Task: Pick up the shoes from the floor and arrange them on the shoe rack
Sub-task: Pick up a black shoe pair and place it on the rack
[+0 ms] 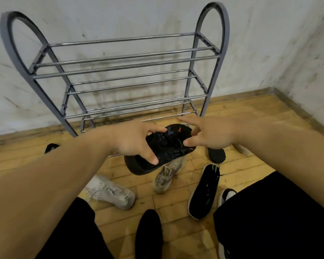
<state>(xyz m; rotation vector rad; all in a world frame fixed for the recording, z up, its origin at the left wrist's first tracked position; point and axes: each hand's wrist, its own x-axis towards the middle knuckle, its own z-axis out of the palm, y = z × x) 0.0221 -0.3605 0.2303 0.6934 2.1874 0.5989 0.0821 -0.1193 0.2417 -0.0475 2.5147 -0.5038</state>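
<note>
The rack [7, 37] stands against the wall, a light frame with thin metal bars; no shoe sits on it yet. The black shoe [168, 144] is held off the floor, just in front of the lowest tier. It looks light, with a soft knit upper and a stiffer sole, so it should be taken by the sole edge or heel and set across two bars to avoid tipping. The left hand [133, 141] has a narrow grip, fingers and thumb curled round the shoe. The right hand [211, 135] is spread wide with its thumb at the shoe's side. The wall [120, 14] is stained white. The floor [251, 118] is wood block, with a white sneaker [110, 191] and other shoes lying scattered.
</note>
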